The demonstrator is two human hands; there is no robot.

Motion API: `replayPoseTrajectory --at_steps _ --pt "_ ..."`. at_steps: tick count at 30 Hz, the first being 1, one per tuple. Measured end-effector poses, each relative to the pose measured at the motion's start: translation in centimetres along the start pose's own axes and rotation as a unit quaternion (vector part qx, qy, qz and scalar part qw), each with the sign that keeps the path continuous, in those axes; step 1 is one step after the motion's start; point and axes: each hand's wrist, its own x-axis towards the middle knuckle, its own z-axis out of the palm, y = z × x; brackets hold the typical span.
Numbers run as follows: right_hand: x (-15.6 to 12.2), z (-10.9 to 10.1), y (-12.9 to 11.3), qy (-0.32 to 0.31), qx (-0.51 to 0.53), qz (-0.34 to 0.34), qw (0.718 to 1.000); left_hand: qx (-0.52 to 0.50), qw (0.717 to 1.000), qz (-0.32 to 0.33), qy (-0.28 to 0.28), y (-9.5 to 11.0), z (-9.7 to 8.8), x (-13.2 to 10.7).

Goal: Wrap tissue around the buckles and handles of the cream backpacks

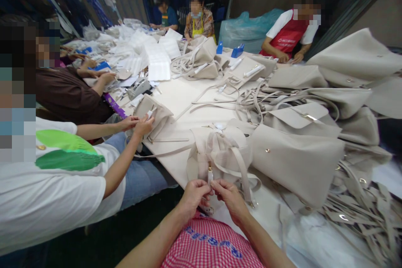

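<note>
A beige handbag sits on the table edge right in front of me, with its strap looped over its right side. From its gold hardware hangs a zipper pull wrapped in thin white material. My left hand pinches the lower end of this wrapped pull from the left. Opposite it, my right hand pinches the same end between thumb and forefinger. The fingertips of both hands nearly meet, and they hide the tip of the wrapping.
Beige bags and loose straps pile up at my right. To my left a co-worker's hands hold another bag. White foam sheets and blue tape dispensers lie farther back, where several people sit.
</note>
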Motion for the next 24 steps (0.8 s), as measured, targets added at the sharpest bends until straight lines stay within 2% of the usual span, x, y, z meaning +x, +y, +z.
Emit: replayPoseTrajectory --at_steps 3,6,11,14,20,22,24 --pt "0.3 -0.3 0.5 -0.006 0.039 0.033 0.999 0.031 0.999 0.019 0.005 -0.1 0.2 0.2" --pt "0.3 -0.7 0.4 -0.016 0.071 0.059 0.996 0.047 0.998 0.037 -0.013 -0.1 0.1 0.2" --pt "0.0 -1.0 -0.3 -0.023 -0.026 0.005 0.999 0.046 0.997 0.034 -0.049 0.0 -0.4 -0.4" --pt "0.3 -1.0 -0.1 -0.016 -0.052 -0.018 0.998 0.053 0.997 0.027 -0.048 0.1 -0.7 -0.6" --pt "0.9 -1.1 0.2 -0.020 -0.056 -0.023 0.998 0.059 0.995 0.082 0.028 1.5 -1.6 -0.6" --pt "0.9 -1.3 0.1 -0.031 -0.047 -0.010 0.998 0.081 0.985 0.133 0.079 2.3 -1.9 -0.4" --pt "1.0 -1.6 0.3 -0.039 -0.029 0.015 0.999 0.123 0.961 0.198 0.148 3.3 -2.1 -0.2"
